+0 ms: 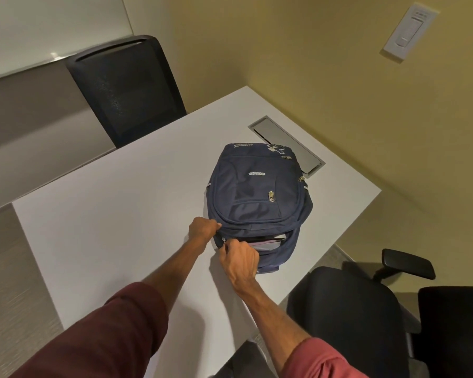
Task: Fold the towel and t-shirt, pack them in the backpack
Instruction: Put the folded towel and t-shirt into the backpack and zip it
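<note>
A navy blue backpack (257,197) lies flat on the white table (115,230), its front pockets facing up. Its main compartment gapes at the near end, and light folded fabric (268,244) shows inside the gap. My left hand (204,227) grips the backpack's near left corner by the fabric. My right hand (239,261) pinches the metal zipper pull (224,239) at the left end of that opening. I cannot tell whether the fabric inside is the towel or the t-shirt.
A silver cable hatch (298,148) is set into the table just behind the backpack. A black mesh chair (126,88) stands at the far side. Another black chair (352,317) with an armrest (410,263) sits at the near right.
</note>
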Demonstrator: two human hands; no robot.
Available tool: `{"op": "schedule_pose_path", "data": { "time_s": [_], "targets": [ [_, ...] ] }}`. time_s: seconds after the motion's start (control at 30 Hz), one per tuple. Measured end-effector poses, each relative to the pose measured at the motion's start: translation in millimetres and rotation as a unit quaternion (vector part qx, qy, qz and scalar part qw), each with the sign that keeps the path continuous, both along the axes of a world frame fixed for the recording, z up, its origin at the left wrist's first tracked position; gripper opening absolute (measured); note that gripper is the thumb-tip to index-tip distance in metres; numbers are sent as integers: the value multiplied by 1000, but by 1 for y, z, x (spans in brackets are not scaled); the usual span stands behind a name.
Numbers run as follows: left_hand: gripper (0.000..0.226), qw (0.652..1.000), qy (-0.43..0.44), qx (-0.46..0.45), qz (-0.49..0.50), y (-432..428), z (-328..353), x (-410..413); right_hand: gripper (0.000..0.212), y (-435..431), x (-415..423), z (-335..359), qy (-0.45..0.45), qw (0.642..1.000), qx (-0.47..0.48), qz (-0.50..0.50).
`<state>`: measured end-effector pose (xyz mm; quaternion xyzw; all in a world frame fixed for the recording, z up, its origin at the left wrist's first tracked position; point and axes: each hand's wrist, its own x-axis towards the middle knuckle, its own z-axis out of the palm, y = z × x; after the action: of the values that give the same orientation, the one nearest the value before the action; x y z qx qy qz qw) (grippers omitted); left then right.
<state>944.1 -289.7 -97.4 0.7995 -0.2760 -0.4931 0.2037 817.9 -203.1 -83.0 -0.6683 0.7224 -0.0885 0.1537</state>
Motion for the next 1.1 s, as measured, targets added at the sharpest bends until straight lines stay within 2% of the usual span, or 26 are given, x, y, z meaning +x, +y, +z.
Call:
{"op": "schedule_pose_path", "data": {
  "time_s": [0.13,0.2,0.3,0.43,0.6,0.73,0.77,0.83,0.87,0.93,1.0,1.03,1.1],
  "targets": [
    [28,1000,20,-4,-3,-5,10,6,34,3,-15,-1,-18,999,-26,10],
    [21,999,-22,-11,-44,-7,20,7,39,5,-24,-1,-15,999,-40,16],
    [25,990,-96,-29,-100,-6,32,5,44,6,-39,2,6,998,-61,17],
    [19,981,-133,-48,-131,-3,34,5,40,10,-59,5,25,997,-72,7],
    [26,978,-150,-52,-137,0,30,5,37,14,-81,13,32,997,-63,-24],
    [22,971,-176,-78,-143,10,26,2,34,14,-108,15,42,996,-59,-52],
    [25,957,-218,-108,-160,15,22,-1,34,14,-114,15,44,996,-62,-54],
    [51,900,-326,-213,-198,30,22,-11,31,15,-119,14,48,996,-61,-52],
    [63,868,-351,-277,-216,37,27,-18,29,16,-119,15,44,996,-63,-52],
    [68,795,-347,-384,-317,47,36,-32,26,17,-117,16,33,996,-67,-54],
    [73,704,-355,-412,-458,54,37,-47,23,20,-115,16,27,995,-80,-56],
    [77,669,-366,-404,-506,55,33,-54,22,22,-113,15,27,994,-88,-54],
    [86,644,-378,-388,-540,55,24,-65,20,23,-112,13,28,994,-89,-52]
  ]
}}
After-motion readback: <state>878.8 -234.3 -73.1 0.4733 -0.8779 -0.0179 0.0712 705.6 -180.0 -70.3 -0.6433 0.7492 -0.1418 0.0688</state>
